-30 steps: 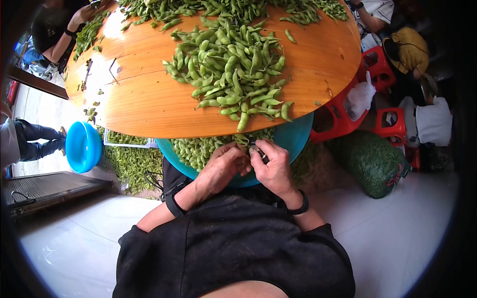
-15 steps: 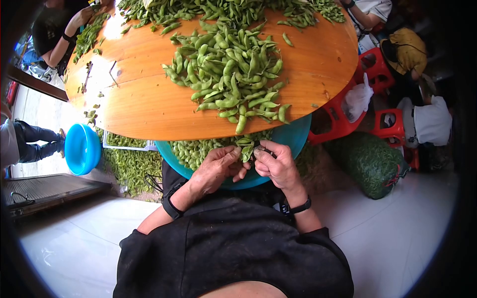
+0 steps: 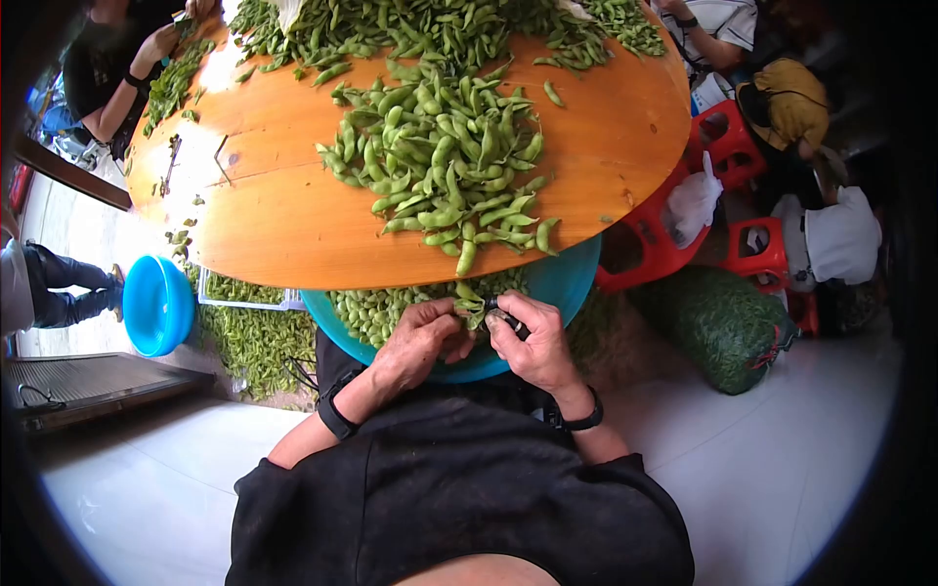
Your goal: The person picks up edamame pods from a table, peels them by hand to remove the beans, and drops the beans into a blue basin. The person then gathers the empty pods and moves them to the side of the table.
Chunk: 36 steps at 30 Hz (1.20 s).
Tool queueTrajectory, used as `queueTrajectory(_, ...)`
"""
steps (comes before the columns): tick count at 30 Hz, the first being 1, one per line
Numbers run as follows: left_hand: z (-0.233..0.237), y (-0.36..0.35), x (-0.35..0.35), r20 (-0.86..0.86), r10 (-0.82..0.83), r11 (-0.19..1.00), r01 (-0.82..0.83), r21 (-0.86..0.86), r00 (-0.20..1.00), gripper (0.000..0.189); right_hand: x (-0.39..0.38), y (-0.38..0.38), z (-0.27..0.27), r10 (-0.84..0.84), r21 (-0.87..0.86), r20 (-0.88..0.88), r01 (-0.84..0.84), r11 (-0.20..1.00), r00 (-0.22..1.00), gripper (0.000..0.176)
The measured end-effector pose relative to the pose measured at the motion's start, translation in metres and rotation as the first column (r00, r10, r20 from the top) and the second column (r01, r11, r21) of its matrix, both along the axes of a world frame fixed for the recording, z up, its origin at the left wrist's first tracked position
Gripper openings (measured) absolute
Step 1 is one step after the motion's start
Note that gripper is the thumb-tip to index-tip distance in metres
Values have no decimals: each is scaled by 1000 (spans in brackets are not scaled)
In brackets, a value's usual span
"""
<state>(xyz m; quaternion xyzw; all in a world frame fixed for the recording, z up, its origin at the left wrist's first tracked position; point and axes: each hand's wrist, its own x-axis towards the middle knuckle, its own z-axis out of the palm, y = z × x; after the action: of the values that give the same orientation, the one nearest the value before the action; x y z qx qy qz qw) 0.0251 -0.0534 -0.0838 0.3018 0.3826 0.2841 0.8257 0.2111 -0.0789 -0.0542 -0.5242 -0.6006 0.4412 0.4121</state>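
Over the blue basin (image 3: pixel 576 283) in my lap, my left hand (image 3: pixel 420 337) pinches a green soybean pod (image 3: pixel 469 301) with other green bits at the fingertips. Close beside it, my right hand (image 3: pixel 535 342) is wrapped around a small black-handled tool (image 3: pixel 512 322). The tool's tip reaches the pod, but I cannot make out what kind it is. Shelled green beans (image 3: pixel 366 314) lie in the basin under my hands. On the table just ahead is a heap of whole soybean pods (image 3: pixel 445 156).
The wooden table (image 3: pixel 264 225) curves above the basin. A second blue basin (image 3: pixel 158 308) and scattered pods (image 3: pixel 249 342) are on the floor at left. Red stools (image 3: pixel 635 254) and a full green net sack (image 3: pixel 718 322) stand at right. Other people sit around the table.
My right hand has turned and moved slightly left and down, so the black handle shows more. The green pod now points up between my hands. The whole view has shifted a little.
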Motion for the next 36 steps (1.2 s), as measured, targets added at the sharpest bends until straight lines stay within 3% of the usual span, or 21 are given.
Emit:
queueTrajectory(1, -3, -3, -2, 0, -4, 1000, 4, 10, 1000, 19, 4, -1, 4, 12, -47, -40, -14, 999, 999, 7)
queueTrajectory(3, -5, -8, -3, -238, -47, 871, 156, 467, 970, 22, 28, -3, 9, 140, 38, 3, -140, 989, 990, 7)
queueTrajectory(4, 14, -7, -5, -412, -15, 780, 269, 566, 911, 24, 43, -6, 20, 137, 40, 21, -138, 990, 990, 8)
queueTrajectory(5, 30, -4, -5, -556, -29, 741, 391, 546, 831, 24, 58, -9, 30, 133, 41, 38, -135, 990, 990, 8)
queueTrajectory(7, 49, -3, -3, -559, 61, 615, 410, 673, 827, 18, 89, -15, 35, -148, -98, -70, 141, 985, 987, 10)
queueTrajectory(8, 57, -1, 0, -557, 59, 610, 411, 677, 828, 18, 95, -13, 41, -313, -22, 195, 323, 946, 930, 10)
queueTrajectory(9, 66, 2, 4, -512, 136, 517, 380, 767, 848, 18, 97, -8, 53, -463, 98, 428, 469, 878, 776, 10)
queueTrajectory(10, 71, 5, 7, -455, 208, 411, 345, 844, 866, 18, 103, -5, 46, -534, 251, 436, 472, 845, 724, 11)
queueTrajectory(11, 70, 9, 10, -453, 208, 405, 345, 847, 867, 18, 100, -2, 47, -539, 257, 433, 474, 842, 723, 11)
queueTrajectory(14, 68, 15, 14, -443, 170, 416, 344, 842, 880, 17, 70, 15, 56, -454, 491, 370, 244, 836, 810, 16)
queueTrajectory(17, 62, 11, 16, -421, 177, 411, 322, 853, 889, 15, 41, 25, 68, -350, 415, 395, 175, 893, 849, 29)
queueTrajectory(19, 61, 9, 12, -420, 185, 413, 317, 854, 889, 15, 36, 38, 56, -310, 548, 437, 23, 836, 844, 31)
queueTrajectory(21, 59, 6, 6, -413, 194, 417, 306, 856, 890, 15, 39, 47, 47, -285, 544, 466, -17, 839, 838, 30)
queueTrajectory(23, 56, 0, -6, -443, 165, 455, 331, 827, 881, 14, 42, 55, 43, -315, 656, 461, -80, 750, 830, 29)
queueTrajectory(25, 44, -9, -27, -483, 154, 404, 391, 827, 862, 18, 42, 59, 44, -341, 687, 426, -54, 725, 838, 26)
queueTrajectory(28, 31, -24, -62, -573, 320, 110, 571, 814, 755, 30, 47, 65, 37, -457, 774, 337, 34, 632, 823, 20)
queueTrajectory(29, 26, -26, -73, -574, 319, 113, 571, 813, 754, 30, 48, 65, 37, -454, 772, 338, 33, 635, 824, 20)
queueTrajectory(31, 18, -28, -95, -560, 411, -41, 628, 777, 720, 40, 51, 64, 37, -552, 769, 312, 136, 625, 773, 20)
queueTrajectory(33, 6, -30, -114, -606, 410, -61, 684, 727, 681, 42, 50, 62, 40, -618, 773, 247, 232, 591, 747, 21)
queueTrajectory(35, 3, -24, -120, -624, 489, -218, 778, 589, 610, 40, 53, 60, 36, -661, 790, 202, 278, 546, 723, 24)
queueTrajectory(36, -1, -23, -118, -585, 508, -231, 754, 615, 632, 41, 52, 59, 36, -661, 791, 201, 279, 545, 723, 24)
